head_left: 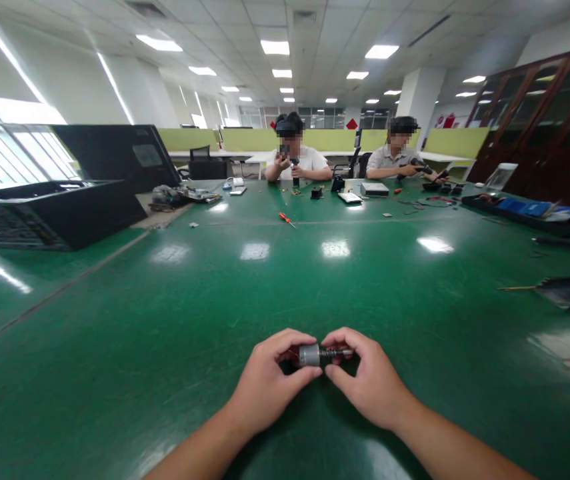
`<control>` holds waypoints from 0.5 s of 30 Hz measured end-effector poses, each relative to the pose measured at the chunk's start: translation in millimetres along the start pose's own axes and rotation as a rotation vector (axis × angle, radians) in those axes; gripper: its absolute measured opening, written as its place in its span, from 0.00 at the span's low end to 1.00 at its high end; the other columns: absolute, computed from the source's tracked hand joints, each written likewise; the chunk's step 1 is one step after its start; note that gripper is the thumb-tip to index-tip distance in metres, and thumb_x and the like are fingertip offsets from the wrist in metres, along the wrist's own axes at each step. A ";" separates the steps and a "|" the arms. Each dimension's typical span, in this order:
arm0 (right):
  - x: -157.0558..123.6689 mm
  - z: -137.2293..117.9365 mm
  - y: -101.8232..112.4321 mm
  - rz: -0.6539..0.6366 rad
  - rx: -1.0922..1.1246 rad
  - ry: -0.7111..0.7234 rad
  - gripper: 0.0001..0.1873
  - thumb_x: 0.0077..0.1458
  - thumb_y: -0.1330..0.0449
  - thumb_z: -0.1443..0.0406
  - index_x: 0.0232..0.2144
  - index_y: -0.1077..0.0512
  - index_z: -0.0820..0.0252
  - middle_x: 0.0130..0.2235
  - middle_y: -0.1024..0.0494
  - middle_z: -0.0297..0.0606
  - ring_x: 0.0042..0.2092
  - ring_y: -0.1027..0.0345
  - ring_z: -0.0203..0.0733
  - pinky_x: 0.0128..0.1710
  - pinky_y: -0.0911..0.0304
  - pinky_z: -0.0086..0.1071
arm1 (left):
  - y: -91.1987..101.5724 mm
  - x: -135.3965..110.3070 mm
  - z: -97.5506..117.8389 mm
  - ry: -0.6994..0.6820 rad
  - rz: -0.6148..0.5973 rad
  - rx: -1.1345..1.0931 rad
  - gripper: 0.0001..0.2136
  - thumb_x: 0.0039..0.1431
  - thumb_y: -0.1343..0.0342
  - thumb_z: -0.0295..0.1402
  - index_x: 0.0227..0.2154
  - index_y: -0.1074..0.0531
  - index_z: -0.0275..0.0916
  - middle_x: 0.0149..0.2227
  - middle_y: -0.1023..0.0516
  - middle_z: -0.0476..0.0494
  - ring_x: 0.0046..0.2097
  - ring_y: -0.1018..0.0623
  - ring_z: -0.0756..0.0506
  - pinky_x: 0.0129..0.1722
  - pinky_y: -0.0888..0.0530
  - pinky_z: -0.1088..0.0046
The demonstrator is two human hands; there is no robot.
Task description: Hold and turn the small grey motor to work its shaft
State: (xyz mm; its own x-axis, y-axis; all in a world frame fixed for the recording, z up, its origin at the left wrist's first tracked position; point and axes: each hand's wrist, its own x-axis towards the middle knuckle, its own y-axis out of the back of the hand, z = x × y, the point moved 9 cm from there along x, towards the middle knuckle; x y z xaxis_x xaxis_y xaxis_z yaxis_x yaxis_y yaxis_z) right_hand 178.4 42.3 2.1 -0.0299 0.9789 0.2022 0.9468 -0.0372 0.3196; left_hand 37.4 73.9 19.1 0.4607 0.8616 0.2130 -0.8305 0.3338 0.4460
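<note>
Both my hands meet low in the middle of the view, just above the green table (285,280). My left hand (267,380) is closed around the left end of a small grey metal cylinder part (309,355) with a dark red bit behind it. My right hand (365,380) pinches the dark threaded shaft (335,352) that sticks out of the cylinder's right end. The part is held level between the two hands.
A black computer case (49,213) lies at the left. An orange screwdriver (285,219) and small parts lie far across the table. Two other people (295,160) (399,160) sit at the far side, handling tools. Black trays and blue items (525,210) line the right edge.
</note>
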 end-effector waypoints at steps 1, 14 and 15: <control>-0.1 -0.6 -0.3 -0.001 0.004 0.000 0.14 0.46 0.40 0.74 0.38 0.28 0.58 0.36 0.23 0.36 0.37 0.30 0.41 0.39 0.36 0.33 | 0.1 0.2 0.1 0.004 0.004 -0.006 0.12 0.49 0.35 0.30 0.39 0.23 0.41 0.37 0.22 0.46 0.38 0.23 0.45 0.39 0.28 0.71; -0.1 4.2 -0.7 -0.011 0.037 -0.063 0.15 0.49 0.40 0.71 0.41 0.28 0.58 0.35 0.23 0.34 0.36 0.31 0.39 0.39 0.37 0.32 | -1.7 3.1 -6.5 0.050 0.002 -0.090 0.12 0.49 0.35 0.29 0.38 0.24 0.41 0.37 0.23 0.47 0.39 0.23 0.46 0.39 0.28 0.72; 0.0 4.2 -0.9 -0.014 0.033 -0.067 0.15 0.49 0.40 0.71 0.42 0.28 0.58 0.35 0.23 0.34 0.36 0.31 0.39 0.39 0.37 0.32 | -1.9 3.2 -5.7 0.045 -0.003 -0.079 0.12 0.49 0.35 0.29 0.38 0.23 0.41 0.37 0.23 0.47 0.38 0.23 0.46 0.38 0.28 0.73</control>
State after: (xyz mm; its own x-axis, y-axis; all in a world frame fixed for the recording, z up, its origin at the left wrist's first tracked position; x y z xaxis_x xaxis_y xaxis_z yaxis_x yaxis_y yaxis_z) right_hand 178.9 43.2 -2.0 -0.0228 0.9905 0.1357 0.9564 -0.0179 0.2914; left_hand 38.7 78.1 14.0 0.4506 0.8760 0.1718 -0.8518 0.3643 0.3765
